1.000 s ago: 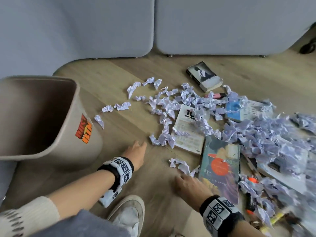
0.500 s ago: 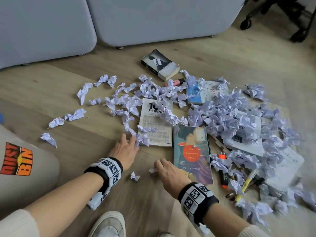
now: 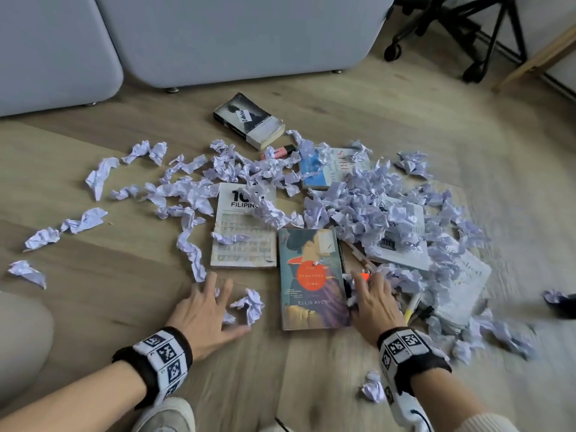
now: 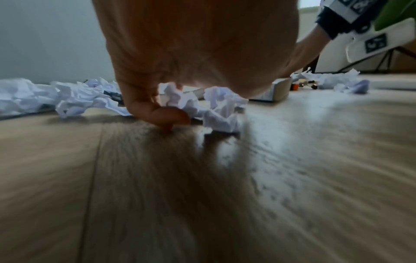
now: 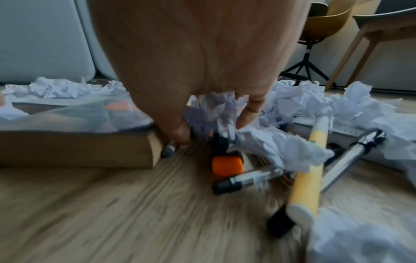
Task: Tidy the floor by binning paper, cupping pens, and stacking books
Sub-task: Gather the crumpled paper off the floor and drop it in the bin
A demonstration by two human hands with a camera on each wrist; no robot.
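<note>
Almost nothing looks done: the floor (image 3: 405, 98) beyond both sets of fingers is strewn with crumpled paper (image 3: 358, 210), the books (image 3: 307, 277) lie flat and unstacked among it, and pens (image 5: 308, 170) are scattered just right of the right fingers, with no cup in view. The left hand (image 3: 202, 313) sits low, palm down, fingers spread loosely, a paper ball (image 3: 251, 304) just beside its fingertips, nothing gripped. The right hand (image 3: 372, 302) reaches down past the nearest book's edge, fingers curled into a paper wad (image 5: 216, 113) above an orange marker (image 5: 227, 164).
</note>
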